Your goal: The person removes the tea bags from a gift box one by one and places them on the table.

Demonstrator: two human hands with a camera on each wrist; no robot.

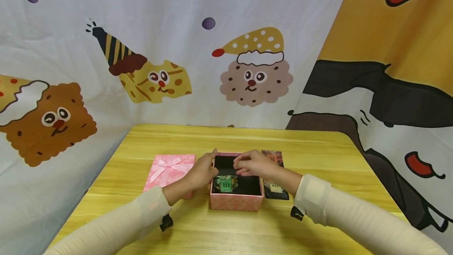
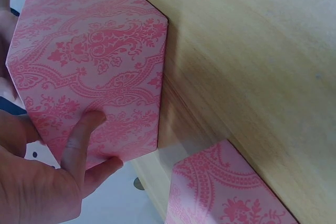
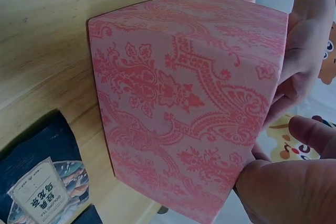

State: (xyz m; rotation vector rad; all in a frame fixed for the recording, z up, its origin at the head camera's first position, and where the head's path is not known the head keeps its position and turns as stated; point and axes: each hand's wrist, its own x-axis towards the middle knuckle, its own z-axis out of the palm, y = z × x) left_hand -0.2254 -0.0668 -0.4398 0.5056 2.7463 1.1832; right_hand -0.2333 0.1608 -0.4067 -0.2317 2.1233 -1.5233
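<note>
An uncovered pink patterned box (image 1: 236,202) with a dark inside stands in the middle of the table. At its left wall, my left hand (image 1: 201,171) holds on, two fingers pressing the patterned outside in the left wrist view and the thumb at the rim. Inside the near part lies a dark tea packet (image 1: 226,184) with a green label. My right hand (image 1: 255,163) hovers over the back right of the box with bent, slightly spread fingers; nothing shows between them. The right wrist view shows its thumb near the rim, with the fingertips partly hidden behind the wall.
A pink lid (image 1: 170,168) with a ribbon bow lies left of the box, partly behind the left hand. To the right lie a dark oolong tea packet (image 3: 47,182) with a cream label and, farther back, a red-labelled packet (image 1: 275,156). Printed curtains surround the wooden table (image 1: 311,148).
</note>
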